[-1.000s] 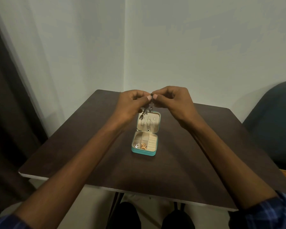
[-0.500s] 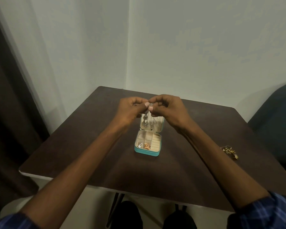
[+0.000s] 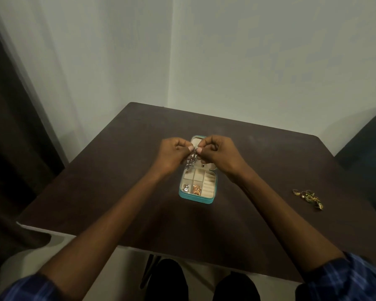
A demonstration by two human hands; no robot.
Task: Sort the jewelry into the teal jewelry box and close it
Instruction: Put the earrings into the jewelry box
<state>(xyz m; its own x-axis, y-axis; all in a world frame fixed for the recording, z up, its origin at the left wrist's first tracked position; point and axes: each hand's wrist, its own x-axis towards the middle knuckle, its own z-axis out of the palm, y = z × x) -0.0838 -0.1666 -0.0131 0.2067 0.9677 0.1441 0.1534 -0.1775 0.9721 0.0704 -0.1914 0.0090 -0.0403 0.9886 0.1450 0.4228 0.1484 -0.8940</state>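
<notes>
The teal jewelry box (image 3: 195, 199) lies open in the middle of the dark table, its lid raised at the far side. Its cream tray holds a small silver piece (image 3: 185, 188) and a coppery piece (image 3: 197, 189) in the near compartments. My left hand (image 3: 172, 156) and my right hand (image 3: 218, 154) meet fingertip to fingertip above the lid, both pinching the top of a dangling silver earring (image 3: 190, 161) that hangs over the box's far left corner. A small heap of gold jewelry (image 3: 308, 197) lies on the table to the right.
The brown table (image 3: 117, 203) stands in a corner of pale walls. A dark curtain hangs at the left, and a dark teal chair (image 3: 367, 148) sits at the right edge. My knees show under the near table edge.
Both hands have come down from above the box to just over its lid, still pinching the earring. The view tilted, so the gold heap at the right came into sight.
</notes>
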